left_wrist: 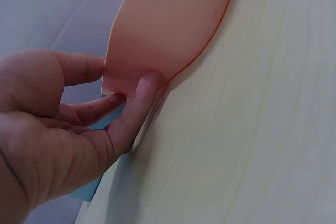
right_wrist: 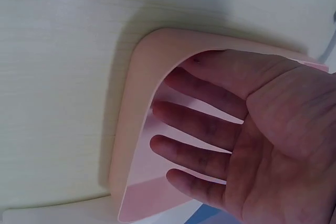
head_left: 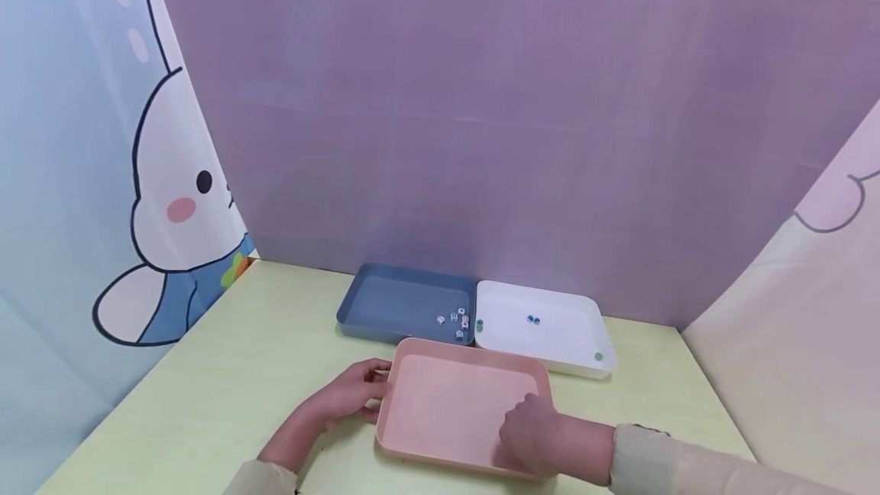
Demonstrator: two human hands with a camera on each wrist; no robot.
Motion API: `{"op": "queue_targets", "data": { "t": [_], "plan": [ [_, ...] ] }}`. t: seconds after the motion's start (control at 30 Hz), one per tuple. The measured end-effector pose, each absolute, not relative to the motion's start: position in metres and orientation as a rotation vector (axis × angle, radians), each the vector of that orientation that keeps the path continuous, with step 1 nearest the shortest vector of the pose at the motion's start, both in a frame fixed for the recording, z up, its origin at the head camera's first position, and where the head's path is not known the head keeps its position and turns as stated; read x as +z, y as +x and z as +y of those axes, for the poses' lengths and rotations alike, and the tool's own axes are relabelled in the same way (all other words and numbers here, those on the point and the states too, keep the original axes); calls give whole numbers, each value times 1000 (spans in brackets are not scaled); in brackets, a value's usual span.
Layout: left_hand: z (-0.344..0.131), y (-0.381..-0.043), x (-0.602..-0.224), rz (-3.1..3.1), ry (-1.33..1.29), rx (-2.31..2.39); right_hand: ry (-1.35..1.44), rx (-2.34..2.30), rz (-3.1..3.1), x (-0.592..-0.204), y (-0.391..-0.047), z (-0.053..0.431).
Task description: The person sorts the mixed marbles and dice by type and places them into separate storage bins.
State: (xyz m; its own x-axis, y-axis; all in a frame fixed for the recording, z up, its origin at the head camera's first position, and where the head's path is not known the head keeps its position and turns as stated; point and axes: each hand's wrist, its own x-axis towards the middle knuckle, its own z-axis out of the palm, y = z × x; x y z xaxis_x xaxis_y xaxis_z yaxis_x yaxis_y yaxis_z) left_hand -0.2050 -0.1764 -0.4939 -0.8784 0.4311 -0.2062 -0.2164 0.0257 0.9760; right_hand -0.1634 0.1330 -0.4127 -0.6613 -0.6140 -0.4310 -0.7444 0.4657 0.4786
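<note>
A pink tray (head_left: 454, 403) lies on the table in front of me. Beside its left wall is my left hand (head_left: 347, 394); in the left wrist view the thumb (left_wrist: 146, 90) and fingertips touch the outside of the tray near a corner, without curling round it. Over the tray's near right corner is my right hand (head_left: 539, 434). The right wrist view shows that hand's fingers (right_wrist: 197, 153) spread and fairly straight inside the tray, its palm facing the camera. I see nothing held in either hand.
Behind the pink tray stand a blue tray (head_left: 399, 292) and a white tray (head_left: 543, 298), side by side. Several white dice (head_left: 459, 334) lie in the blue one. The white one holds small blue pieces (head_left: 533, 320) and a green piece (head_left: 599, 357). A purple curtain (head_left: 467, 121) hangs behind.
</note>
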Motion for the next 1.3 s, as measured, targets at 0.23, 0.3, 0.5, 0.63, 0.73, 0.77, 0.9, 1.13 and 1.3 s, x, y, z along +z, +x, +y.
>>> {"op": "queue_targets", "data": {
  "t": [0.23, 0.3, 0.5, 0.63, 0.73, 0.77, 0.9, 1.13, 1.3],
  "plan": [
    [-176, -207, -492, 1856, 209, 1902, -1163, 977, 2507, -419, -168, 132],
    [-177, -207, -492, 1859, 207, 1906, -1173, 998, 2510, -420, -169, 131],
    [-178, -205, -488, 1860, 222, 1918, -1150, 1073, 2476, -421, -169, 132],
    [-177, -206, -488, 1850, 232, 1917, -1116, 1115, 2472, -422, -169, 134],
    [-177, -207, -490, 1848, 226, 1912, -1122, 1117, 2482, -423, -168, 136],
    [-177, -207, -491, 1848, 224, 1910, -1125, 1117, 2479, -423, -168, 136],
    [-177, -206, -493, 1838, 226, 1911, -1114, 1053, 2456, -421, -170, 138],
    [-177, -205, -494, 1842, 225, 1913, -1107, 962, 2400, -412, -185, 141],
    [-178, -208, -495, 1865, 216, 1900, -1083, 639, 2621, -399, -202, 152]
  ]
}}
